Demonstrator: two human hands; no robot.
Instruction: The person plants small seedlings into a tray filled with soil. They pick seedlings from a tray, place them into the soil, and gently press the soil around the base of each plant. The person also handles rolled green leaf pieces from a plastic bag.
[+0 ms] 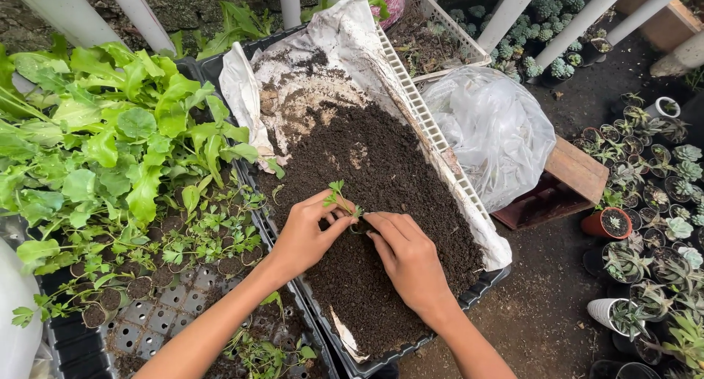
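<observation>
Head view: my left hand (304, 236) pinches a limp, fragile seedling (337, 195) low on its stem, at twelve o'clock of my right hand (407, 258), whose closed fingers press soil (381, 173).

One head-worn view looks steeply down, close over the soil tray (469, 294) at centre, seedling tray (147, 320) at left, potted succulents (653, 203) at right.
</observation>
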